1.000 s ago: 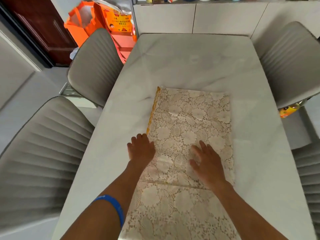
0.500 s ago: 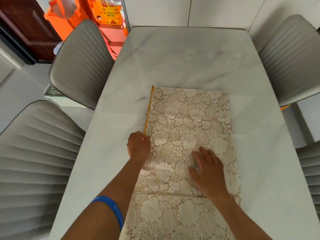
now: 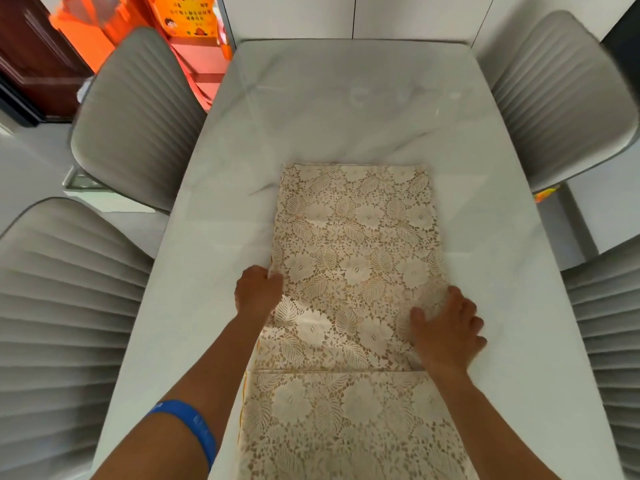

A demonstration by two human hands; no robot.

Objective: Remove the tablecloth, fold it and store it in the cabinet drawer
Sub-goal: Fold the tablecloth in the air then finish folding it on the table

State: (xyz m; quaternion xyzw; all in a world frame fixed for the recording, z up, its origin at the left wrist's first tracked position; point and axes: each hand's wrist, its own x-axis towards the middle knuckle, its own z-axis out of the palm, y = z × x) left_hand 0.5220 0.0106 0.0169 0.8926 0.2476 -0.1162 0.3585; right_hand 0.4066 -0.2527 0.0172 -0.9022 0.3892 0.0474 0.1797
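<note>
Between both hands (image 3: 258, 289) (image 3: 446, 327), folded tablecloth (image 3: 356, 244) lies flat

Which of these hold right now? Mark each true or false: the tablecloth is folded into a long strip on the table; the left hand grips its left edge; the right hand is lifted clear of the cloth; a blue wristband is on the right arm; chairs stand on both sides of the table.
1. Tablecloth lies folded in a long strip on the table: true.
2. Left hand grips its left edge: true.
3. Right hand is lifted clear: false, it rests on the cloth's right edge.
4. Blue wristband is on the right arm: false, left arm.
5. Chairs stand on both sides: true.
</note>
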